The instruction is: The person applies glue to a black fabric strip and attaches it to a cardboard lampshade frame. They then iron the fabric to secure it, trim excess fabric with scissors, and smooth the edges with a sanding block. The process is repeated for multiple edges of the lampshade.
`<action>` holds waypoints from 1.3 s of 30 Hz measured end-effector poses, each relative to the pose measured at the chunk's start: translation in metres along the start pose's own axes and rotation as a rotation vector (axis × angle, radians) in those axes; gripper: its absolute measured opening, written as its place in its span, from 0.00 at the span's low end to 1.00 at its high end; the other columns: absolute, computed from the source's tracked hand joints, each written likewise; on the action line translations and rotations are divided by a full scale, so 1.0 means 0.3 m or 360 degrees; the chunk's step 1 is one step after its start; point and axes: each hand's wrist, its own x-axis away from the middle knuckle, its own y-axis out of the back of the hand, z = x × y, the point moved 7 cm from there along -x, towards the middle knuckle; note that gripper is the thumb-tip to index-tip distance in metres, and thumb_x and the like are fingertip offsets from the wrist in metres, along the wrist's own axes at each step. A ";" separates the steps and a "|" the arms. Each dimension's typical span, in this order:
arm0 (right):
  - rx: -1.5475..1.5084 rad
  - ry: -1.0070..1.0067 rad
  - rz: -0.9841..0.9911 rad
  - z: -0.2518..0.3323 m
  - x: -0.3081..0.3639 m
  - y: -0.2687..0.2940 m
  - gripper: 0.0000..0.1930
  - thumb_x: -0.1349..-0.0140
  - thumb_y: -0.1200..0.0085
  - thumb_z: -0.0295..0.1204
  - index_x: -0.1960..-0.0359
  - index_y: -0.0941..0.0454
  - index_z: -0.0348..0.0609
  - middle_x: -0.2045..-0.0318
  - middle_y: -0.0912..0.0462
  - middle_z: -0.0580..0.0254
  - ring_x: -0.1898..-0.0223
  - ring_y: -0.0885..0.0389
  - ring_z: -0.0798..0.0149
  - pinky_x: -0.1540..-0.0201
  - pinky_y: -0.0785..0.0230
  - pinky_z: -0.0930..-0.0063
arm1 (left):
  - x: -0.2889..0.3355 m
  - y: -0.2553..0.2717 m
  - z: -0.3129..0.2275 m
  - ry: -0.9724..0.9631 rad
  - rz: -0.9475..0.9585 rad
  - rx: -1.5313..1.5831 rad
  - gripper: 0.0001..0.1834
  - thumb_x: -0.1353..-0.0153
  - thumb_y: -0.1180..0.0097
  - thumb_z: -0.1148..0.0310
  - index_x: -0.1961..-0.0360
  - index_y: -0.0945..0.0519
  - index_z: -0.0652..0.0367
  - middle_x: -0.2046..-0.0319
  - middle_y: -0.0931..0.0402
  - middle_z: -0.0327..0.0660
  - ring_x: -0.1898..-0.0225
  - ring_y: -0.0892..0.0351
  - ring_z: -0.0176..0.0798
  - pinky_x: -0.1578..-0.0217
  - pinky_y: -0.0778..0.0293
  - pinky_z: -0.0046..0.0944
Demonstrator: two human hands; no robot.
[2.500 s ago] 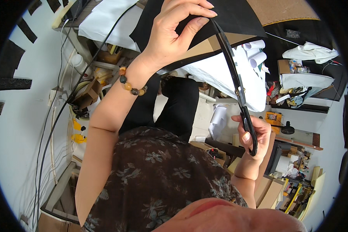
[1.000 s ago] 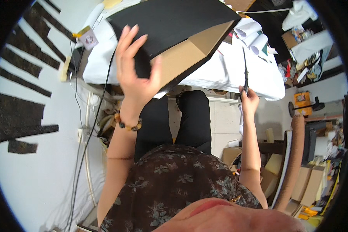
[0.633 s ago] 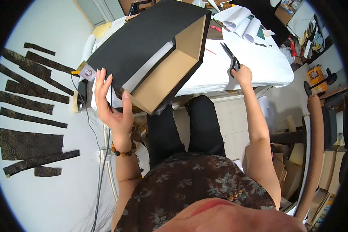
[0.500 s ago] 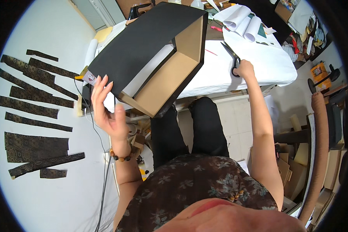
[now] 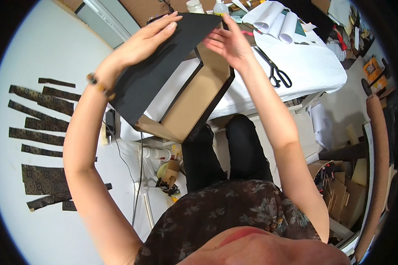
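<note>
A large box (image 5: 161,66), black outside and tan inside, is tilted with its open side toward me. My left hand (image 5: 150,37) lies flat across the top of its black panel, fingers stretched forward. At the box's far right corner is my right hand (image 5: 230,44), its thumb up over the edge and its fingers inside the opening, under the panel's rim. A white strip shows inside the box, along the panel. Black-handled scissors (image 5: 273,68) lie on the white-covered table (image 5: 314,66), right of the box and apart from both hands.
Rolled white paper sheets (image 5: 278,22) and a clear bottle (image 5: 220,8) stand at the table's far side. Dark patterned fabric strips (image 5: 35,137) hang on the left wall. A cable (image 5: 139,190) runs down beside the box. Cardboard pieces (image 5: 338,190) lean at the right.
My right hand has let go of the scissors and moved left to the box's far corner. My left hand has slid from the near left corner up onto the black panel.
</note>
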 end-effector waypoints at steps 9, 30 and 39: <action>-0.0566 0.0150 -0.0398 -0.035 -0.041 -0.043 0.16 0.37 0.36 0.36 0.57 0.20 0.34 0.61 0.17 0.59 0.61 0.15 0.63 0.53 0.20 0.66 | -0.251 -0.182 0.120 0.0057 0.0162 -0.0033 0.31 0.25 0.64 0.47 0.27 0.39 0.48 0.24 0.50 0.47 0.22 0.63 0.50 0.25 0.66 0.46; -0.0969 0.0057 -0.0312 -0.088 -0.100 -0.025 0.19 0.32 0.41 0.40 0.47 0.24 0.40 0.52 0.20 0.61 0.50 0.20 0.65 0.43 0.27 0.68 | -0.398 -0.242 0.098 -0.0023 0.0188 0.0157 0.24 0.23 0.59 0.61 0.31 0.31 0.58 0.31 0.35 0.43 0.24 0.53 0.43 0.28 0.56 0.39; -0.0763 0.0185 -0.0403 -0.060 -0.071 -0.016 0.26 0.32 0.44 0.50 0.54 0.23 0.32 0.58 0.17 0.54 0.61 0.16 0.60 0.57 0.20 0.66 | -0.393 -0.228 0.131 -0.0016 0.0053 0.0293 0.21 0.25 0.54 0.61 0.35 0.26 0.53 0.37 0.26 0.40 0.31 0.37 0.41 0.29 0.49 0.41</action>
